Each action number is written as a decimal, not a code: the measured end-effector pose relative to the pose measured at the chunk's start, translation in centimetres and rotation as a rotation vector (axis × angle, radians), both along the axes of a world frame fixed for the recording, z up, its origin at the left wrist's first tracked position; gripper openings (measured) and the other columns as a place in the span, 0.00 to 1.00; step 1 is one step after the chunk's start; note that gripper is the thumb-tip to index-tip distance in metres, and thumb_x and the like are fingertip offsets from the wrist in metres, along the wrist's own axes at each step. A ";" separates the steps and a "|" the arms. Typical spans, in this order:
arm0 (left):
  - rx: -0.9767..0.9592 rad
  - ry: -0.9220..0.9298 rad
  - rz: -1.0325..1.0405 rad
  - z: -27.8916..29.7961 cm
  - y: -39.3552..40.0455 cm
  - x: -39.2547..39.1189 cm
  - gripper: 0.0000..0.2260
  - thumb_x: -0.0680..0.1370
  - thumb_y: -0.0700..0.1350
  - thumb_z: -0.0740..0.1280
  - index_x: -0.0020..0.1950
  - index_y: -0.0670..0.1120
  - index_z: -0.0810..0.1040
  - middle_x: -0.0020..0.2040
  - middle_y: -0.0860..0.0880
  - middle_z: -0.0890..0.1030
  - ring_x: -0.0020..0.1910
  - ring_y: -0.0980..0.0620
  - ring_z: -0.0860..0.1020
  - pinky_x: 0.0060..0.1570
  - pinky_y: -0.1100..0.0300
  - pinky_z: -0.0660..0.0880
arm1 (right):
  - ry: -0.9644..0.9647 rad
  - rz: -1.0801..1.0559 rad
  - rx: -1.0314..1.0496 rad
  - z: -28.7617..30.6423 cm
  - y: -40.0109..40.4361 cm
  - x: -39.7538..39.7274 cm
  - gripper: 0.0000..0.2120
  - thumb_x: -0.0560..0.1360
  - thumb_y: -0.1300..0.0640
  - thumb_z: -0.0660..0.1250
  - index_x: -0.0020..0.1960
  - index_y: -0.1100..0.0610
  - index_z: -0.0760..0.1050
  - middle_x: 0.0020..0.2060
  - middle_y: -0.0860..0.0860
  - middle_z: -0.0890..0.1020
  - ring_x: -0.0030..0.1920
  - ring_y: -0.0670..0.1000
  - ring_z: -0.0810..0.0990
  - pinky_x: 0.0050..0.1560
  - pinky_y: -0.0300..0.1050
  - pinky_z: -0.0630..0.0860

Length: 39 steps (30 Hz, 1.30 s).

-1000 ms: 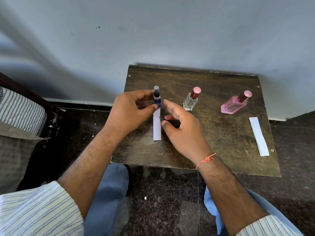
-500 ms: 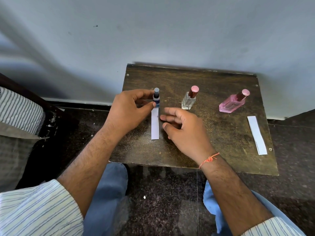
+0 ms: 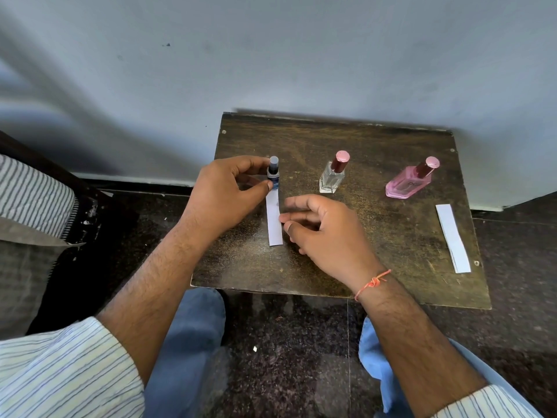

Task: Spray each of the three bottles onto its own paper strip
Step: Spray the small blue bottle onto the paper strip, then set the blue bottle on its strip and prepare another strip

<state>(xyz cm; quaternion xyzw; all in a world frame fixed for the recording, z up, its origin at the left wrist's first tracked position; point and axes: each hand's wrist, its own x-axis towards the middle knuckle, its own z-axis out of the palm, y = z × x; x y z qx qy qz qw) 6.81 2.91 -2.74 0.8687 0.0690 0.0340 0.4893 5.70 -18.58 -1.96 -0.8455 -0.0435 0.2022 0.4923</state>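
A small dark blue spray bottle (image 3: 273,173) stands upright at the far end of a white paper strip (image 3: 274,220) on the wooden table (image 3: 376,236). My left hand (image 3: 224,194) grips the bottle between thumb and fingers. My right hand (image 3: 325,230) rests just right of the strip, fingertips touching its edge, holding nothing. A clear bottle with a pink cap (image 3: 333,173) stands mid-table. A pink bottle (image 3: 411,181) stands to the right. More white strips (image 3: 452,236) lie stacked at the table's right edge.
The small table stands against a pale wall (image 3: 301,55). Dark speckled floor (image 3: 286,342) surrounds it. My knees in blue trousers (image 3: 187,342) sit under the near edge. A seat with striped cloth (image 3: 30,200) is at the left.
My right hand has slid back toward me along the strip and curled its fingers. My left hand keeps hold of the blue bottle at the strip's far end.
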 end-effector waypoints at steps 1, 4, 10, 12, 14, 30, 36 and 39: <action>0.005 0.004 -0.002 0.0 0.0 0.0 0.15 0.77 0.45 0.81 0.62 0.60 0.88 0.49 0.67 0.88 0.49 0.69 0.86 0.51 0.73 0.80 | 0.003 0.002 0.002 0.0 0.0 0.0 0.15 0.80 0.58 0.75 0.66 0.47 0.85 0.50 0.39 0.91 0.48 0.37 0.88 0.57 0.51 0.88; 0.020 0.013 -0.016 0.1 0.0 -0.1 0.17 0.77 0.46 0.81 0.64 0.58 0.88 0.50 0.63 0.89 0.50 0.67 0.87 0.56 0.65 0.83 | 0.005 0.014 0.000 0.1 0.1 -0.1 0.15 0.80 0.56 0.75 0.66 0.46 0.84 0.50 0.39 0.91 0.47 0.37 0.88 0.57 0.52 0.88; 0.051 0.021 -0.026 0.0 0.2 0.0 0.18 0.77 0.45 0.80 0.64 0.61 0.86 0.51 0.65 0.88 0.51 0.69 0.86 0.53 0.69 0.81 | 0.015 0.028 0.014 0.0 0.1 -0.2 0.16 0.80 0.56 0.76 0.67 0.46 0.84 0.50 0.38 0.91 0.47 0.36 0.88 0.58 0.50 0.87; 0.050 0.023 -0.024 0.2 0.2 0.0 0.19 0.78 0.44 0.79 0.63 0.65 0.84 0.50 0.68 0.87 0.51 0.70 0.85 0.49 0.75 0.78 | 0.020 0.030 0.021 0.0 0.2 -0.2 0.17 0.80 0.57 0.76 0.67 0.46 0.84 0.51 0.38 0.91 0.48 0.36 0.88 0.57 0.49 0.87; 0.047 0.025 -0.018 0.4 0.1 0.0 0.21 0.78 0.42 0.78 0.62 0.67 0.83 0.50 0.72 0.86 0.50 0.69 0.85 0.47 0.77 0.78 | 0.026 0.036 0.030 0.0 0.2 -0.2 0.17 0.80 0.57 0.76 0.68 0.47 0.83 0.51 0.38 0.91 0.49 0.37 0.88 0.57 0.48 0.87; 0.304 0.208 0.145 2.4 0.4 -0.7 0.08 0.74 0.56 0.70 0.41 0.56 0.86 0.35 0.63 0.86 0.34 0.67 0.81 0.32 0.66 0.74 | 0.014 0.032 0.059 -0.1 -1.2 -0.2 0.17 0.80 0.58 0.76 0.67 0.45 0.83 0.52 0.37 0.90 0.49 0.40 0.89 0.54 0.46 0.86; 0.258 0.200 -0.159 3.8 -2.2 -1.8 0.22 0.74 0.60 0.63 0.29 0.44 0.79 0.24 0.47 0.79 0.21 0.52 0.70 0.24 0.58 0.69 | 0.009 0.016 0.053 -0.4 -3.4 -0.3 0.13 0.81 0.57 0.75 0.62 0.43 0.84 0.49 0.37 0.90 0.48 0.37 0.88 0.49 0.40 0.81; 0.301 0.132 -0.323 3.1 -4.4 -2.1 0.27 0.82 0.57 0.69 0.29 0.41 0.76 0.24 0.45 0.76 0.22 0.48 0.71 0.27 0.51 0.72 | 0.001 0.010 0.038 -0.5 -4.5 -0.3 0.11 0.81 0.56 0.76 0.57 0.40 0.84 0.47 0.38 0.91 0.46 0.38 0.88 0.46 0.40 0.82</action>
